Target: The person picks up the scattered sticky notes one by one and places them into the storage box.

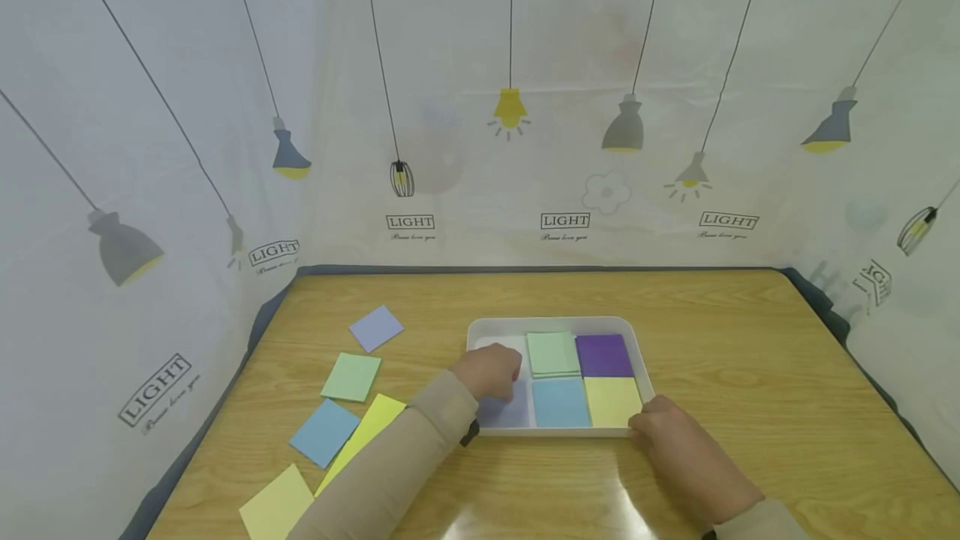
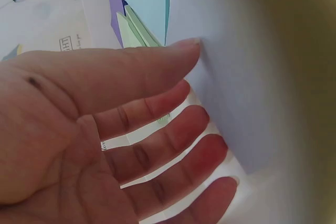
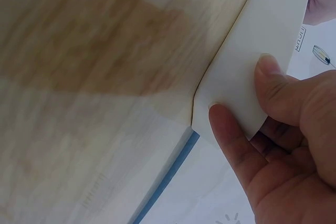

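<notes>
A white tray (image 1: 555, 432) holds square paper notes in two rows: green (image 1: 553, 352) and purple (image 1: 604, 355) behind, lavender (image 1: 504, 413), blue (image 1: 561, 403) and pale yellow (image 1: 613, 402) in front. Over the tray's left part is my left hand (image 1: 487, 369). In the left wrist view its thumb touches the lavender note (image 2: 231, 87), while the loosely bent fingers lie along that note's edge. My right hand (image 1: 667, 432) grips the tray's front right corner. Seen from the right wrist, thumb and forefinger press on the tray's outer wall (image 3: 241, 77).
Left of the tray, loose notes lie on the wooden table (image 1: 750, 340): lavender (image 1: 377, 328), green (image 1: 352, 377), blue (image 1: 324, 432) and pale yellow (image 1: 277, 502). A bright yellow sheet (image 1: 367, 436) is partly hidden by my left sleeve. A lamp-printed curtain (image 1: 465, 48) surrounds the table.
</notes>
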The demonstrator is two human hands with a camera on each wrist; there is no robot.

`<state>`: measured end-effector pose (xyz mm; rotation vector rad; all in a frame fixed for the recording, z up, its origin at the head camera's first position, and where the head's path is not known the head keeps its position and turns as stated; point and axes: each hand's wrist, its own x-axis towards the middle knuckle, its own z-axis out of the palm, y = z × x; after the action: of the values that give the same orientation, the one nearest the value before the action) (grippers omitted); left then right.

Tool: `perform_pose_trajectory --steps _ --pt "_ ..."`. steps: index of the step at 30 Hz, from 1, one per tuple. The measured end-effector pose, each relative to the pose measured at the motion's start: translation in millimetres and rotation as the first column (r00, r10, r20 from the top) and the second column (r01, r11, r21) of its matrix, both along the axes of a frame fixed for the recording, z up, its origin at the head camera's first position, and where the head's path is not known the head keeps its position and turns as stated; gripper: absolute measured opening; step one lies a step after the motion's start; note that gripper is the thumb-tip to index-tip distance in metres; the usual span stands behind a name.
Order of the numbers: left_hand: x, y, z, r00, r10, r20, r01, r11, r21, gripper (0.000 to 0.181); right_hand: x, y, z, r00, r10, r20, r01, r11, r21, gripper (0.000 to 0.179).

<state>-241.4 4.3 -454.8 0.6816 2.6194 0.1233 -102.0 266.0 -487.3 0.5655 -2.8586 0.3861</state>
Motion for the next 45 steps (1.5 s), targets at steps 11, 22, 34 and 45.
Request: perform_pose_trajectory --steps 11,22,34,45 --pt "0.3 -3.1 0.1 1.000 -0.016 -0.008 0.017 1.000 0.015 0.020 0.5 -1 -0.2 1.000 -0.016 0.012 0.016 1.000 -0.007 0.026" --pt "2.7 -12.1 10.1 1.000 -0.011 -0.028 0.013 0.996 0.085 0.015 1.8 0 -0.9 1.000 -0.022 0.009 0.022 0.999 -0.029 0.023" --pt "-2.2 -32.9 12.7 0.990 0.015 -0.141 -0.002 0.996 0.092 0.011 1.7 0 -2.6 0.999 0.009 -0.048 -0.011 0.999 -0.051 0.020" --pt "-3.4 -46.6 17.4 0.991 0.064 -0.116 -0.047 0.988 0.146 0.012 0.1 0 -4.3 0.998 0.017 -0.065 -0.021 0.998 -0.052 0.019"
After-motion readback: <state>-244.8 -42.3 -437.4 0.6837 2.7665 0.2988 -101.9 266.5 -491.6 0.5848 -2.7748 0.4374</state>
